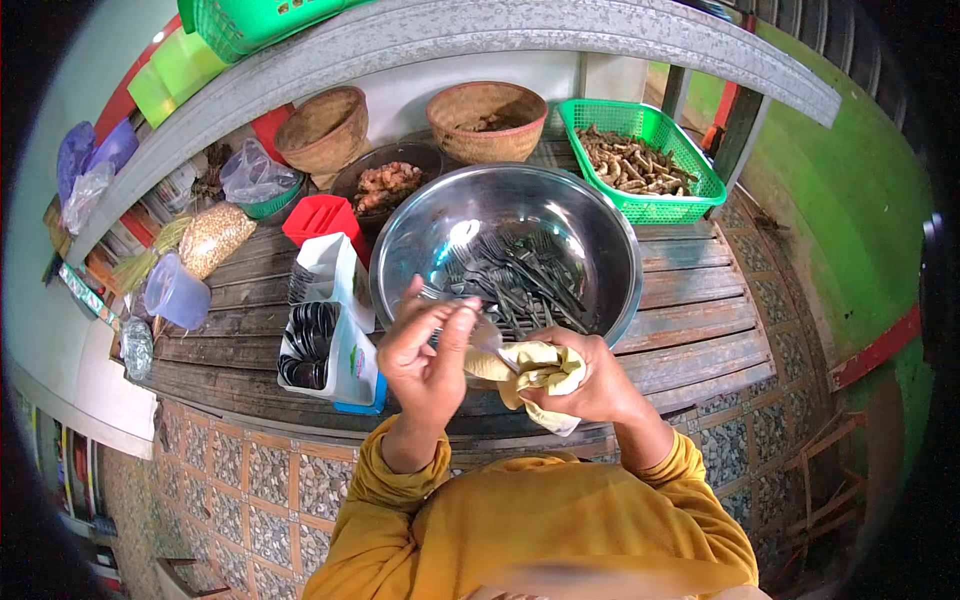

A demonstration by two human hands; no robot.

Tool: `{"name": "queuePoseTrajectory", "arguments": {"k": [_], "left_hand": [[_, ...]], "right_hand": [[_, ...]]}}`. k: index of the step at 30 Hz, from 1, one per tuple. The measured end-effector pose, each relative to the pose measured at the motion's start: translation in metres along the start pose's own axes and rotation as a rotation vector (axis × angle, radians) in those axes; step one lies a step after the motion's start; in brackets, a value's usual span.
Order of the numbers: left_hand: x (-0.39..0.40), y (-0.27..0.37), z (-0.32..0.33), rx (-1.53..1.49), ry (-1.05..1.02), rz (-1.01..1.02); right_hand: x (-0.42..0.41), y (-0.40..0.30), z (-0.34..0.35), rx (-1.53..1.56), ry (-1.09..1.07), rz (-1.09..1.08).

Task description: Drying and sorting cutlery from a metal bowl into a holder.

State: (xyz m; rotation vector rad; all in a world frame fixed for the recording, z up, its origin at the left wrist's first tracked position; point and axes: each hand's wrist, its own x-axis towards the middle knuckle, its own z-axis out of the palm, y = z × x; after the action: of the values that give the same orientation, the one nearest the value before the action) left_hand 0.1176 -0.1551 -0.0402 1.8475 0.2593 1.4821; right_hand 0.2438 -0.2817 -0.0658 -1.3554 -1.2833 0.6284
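Observation:
My left hand (pixel 431 352) is raised over the near left rim of a large steel bowl (pixel 397 225), its fingers pinching metal cutlery; fork tines show by the fingertips, and a shiny spoon-like end (pixel 486 335) points toward the cloth. My right hand (pixel 589 375) grips a bunched pale yellow cloth (pixel 536 367) around or against the cutlery; how many pieces I hold is unclear. Inside the bowl lies a heap of metal forks (pixel 517 277). Left of it, a white cutlery holder (pixel 341 367) contains dark-looking spoons (pixel 307 345), with another white holder (pixel 322 259) of cutlery behind.
A red holder (pixel 322 217) stands behind the white ones. Woven baskets (pixel 487 142), a dark bowl of reddish food (pixel 390 187) and a green basket of roots (pixel 637 161) line the slatted table's (pixel 690 300) back. A grey beam (pixel 480 30) crosses above; a plastic tub (pixel 178 292) sits left.

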Motion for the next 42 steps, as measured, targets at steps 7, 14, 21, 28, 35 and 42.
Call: {"name": "queuePoseTrajectory", "arguments": {"k": [7,14,21,28,35,42], "left_hand": [[0.01,0.0,-0.021,-0.084,0.193,-0.149],[0.085,-0.016,-0.117,0.182,0.626,-0.077],[0.09,-0.07,-0.14,0.714,0.348,0.154],[0.077,-0.093,-0.149,0.9,0.144,-0.067],[0.065,-0.142,-0.173,1.118,-0.137,-0.362],[0.069,-0.124,-0.164,1.121,-0.228,-0.405]], "right_hand": [[-0.002,-0.001,-0.004,-0.099,-0.076,0.006],[-0.007,0.018,-0.017,0.251,0.074,0.071],[-0.005,0.019,-0.018,0.203,0.072,0.071],[-0.006,0.019,-0.019,0.198,0.084,0.075],[-0.007,0.021,-0.02,0.194,0.08,0.08],[-0.013,0.029,-0.032,0.428,0.282,0.036]]}}
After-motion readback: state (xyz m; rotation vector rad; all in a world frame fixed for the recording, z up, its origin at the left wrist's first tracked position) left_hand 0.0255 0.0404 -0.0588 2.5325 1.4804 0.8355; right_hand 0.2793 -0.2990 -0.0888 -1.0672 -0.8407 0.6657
